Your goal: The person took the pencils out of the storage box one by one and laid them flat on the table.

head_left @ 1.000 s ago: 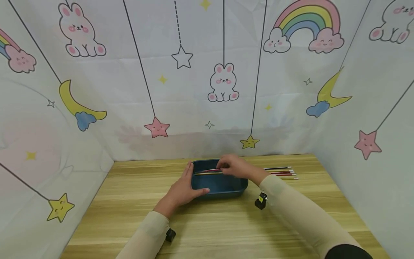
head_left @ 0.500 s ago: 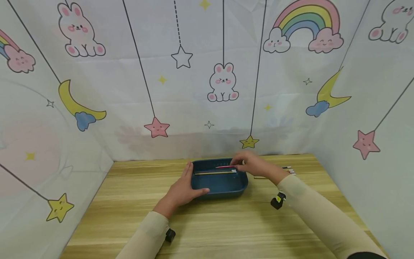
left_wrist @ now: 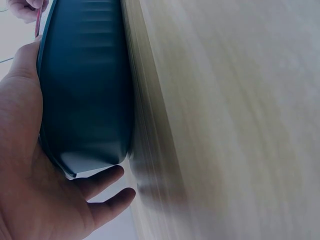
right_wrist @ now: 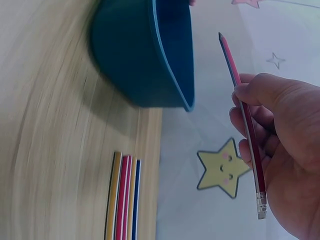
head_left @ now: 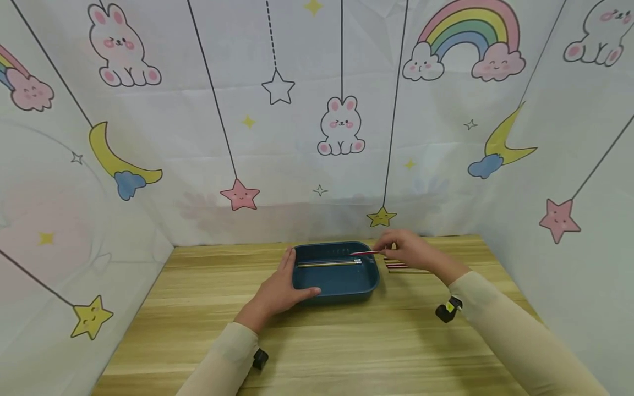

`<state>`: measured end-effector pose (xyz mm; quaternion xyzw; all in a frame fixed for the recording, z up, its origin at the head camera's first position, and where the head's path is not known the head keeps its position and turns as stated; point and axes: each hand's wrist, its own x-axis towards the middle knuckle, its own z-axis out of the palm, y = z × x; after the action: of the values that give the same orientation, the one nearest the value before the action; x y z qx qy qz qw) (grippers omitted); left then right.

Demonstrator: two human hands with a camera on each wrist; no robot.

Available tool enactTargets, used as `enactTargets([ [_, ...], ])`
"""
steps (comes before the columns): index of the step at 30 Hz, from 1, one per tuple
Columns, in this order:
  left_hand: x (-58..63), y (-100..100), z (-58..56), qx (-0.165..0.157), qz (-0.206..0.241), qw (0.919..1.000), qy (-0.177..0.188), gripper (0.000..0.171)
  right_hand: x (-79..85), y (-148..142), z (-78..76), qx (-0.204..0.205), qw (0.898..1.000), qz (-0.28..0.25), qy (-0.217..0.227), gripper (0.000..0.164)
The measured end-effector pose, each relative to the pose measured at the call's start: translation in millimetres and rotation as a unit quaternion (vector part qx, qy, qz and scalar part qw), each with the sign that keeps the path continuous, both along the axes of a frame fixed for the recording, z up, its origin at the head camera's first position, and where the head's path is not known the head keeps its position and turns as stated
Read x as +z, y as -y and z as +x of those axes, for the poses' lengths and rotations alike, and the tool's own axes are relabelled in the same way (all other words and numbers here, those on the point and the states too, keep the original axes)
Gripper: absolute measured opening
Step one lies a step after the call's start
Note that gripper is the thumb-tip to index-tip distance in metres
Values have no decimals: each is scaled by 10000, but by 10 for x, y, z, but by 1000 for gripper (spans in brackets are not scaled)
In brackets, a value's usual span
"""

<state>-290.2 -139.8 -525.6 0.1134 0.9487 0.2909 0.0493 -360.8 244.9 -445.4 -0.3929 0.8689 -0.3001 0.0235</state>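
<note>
A dark blue plastic bin (head_left: 342, 296) stands on the table, with pencils (head_left: 329, 264) lying lengthwise inside it. My left hand (head_left: 274, 291) rests against the bin's left end, its fingers straight along the outside and its thumb over the front rim. In the right wrist view, my right hand (right_wrist: 295, 145) pinches a red-and-white striped pencil (right_wrist: 248, 125) between thumb and fingers; its sharpened tip and its eraser end both show. In the head view this pencil points left, over the bin's right rim.
Several striped pencils (right_wrist: 122, 200) lie side by side on the wooden table (head_left: 346, 346), right of the bin and partly under my right hand in the head view. A printed cloth wall (head_left: 297, 165) rises behind and at both sides.
My right hand has moved right, from inside the bin to beyond its right rim, carrying the red pencil with it. Pencils inside the bin are uncovered. My left hand has stayed put.
</note>
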Motion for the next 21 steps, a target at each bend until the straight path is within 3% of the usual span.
enactTargets([
  [13,9,21,7,-14,-16,10000,15,135,36,-359,99,-425,9985,-192,294,20],
  [21,-2,25,7,-51,-14,10000,-4,135,5,-553,144,-529,9978,-364,139,21],
])
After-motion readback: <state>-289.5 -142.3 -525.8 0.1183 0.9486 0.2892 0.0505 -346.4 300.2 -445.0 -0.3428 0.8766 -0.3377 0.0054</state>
